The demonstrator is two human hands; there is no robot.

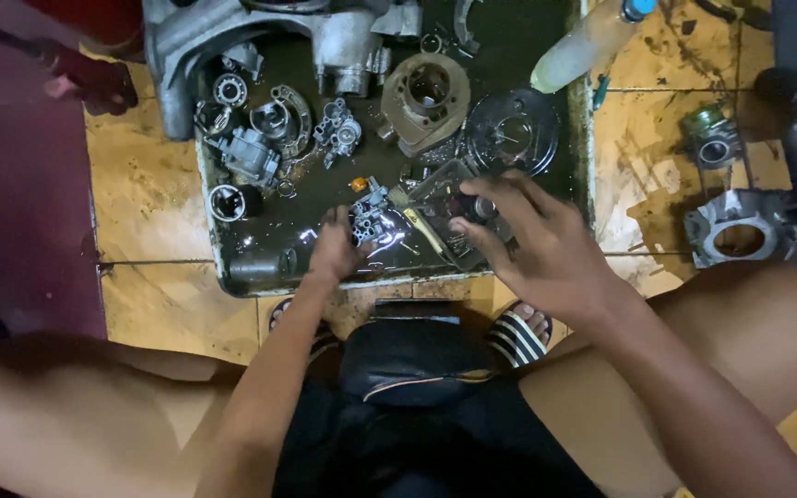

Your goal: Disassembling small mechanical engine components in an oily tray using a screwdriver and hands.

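Note:
My left hand (336,247) grips a small grey metal carburettor body (370,219) over the dark oily liquid in a shallow tray (217,242). My right hand (535,242) rests with spread fingers over a small clear rectangular container (437,189) holding little parts, its fingertips touching a small dark round part (481,208). A yellow-handled tool (424,231) lies between the two hands in the tray.
The tray holds several engine parts: a cylinder (426,97), a black round cover (512,129), a large grey casing (232,41), bearings and small castings. A plastic bottle (588,41) lies at the tray's right rim. More metal parts (738,235) sit on the stained tile floor at right.

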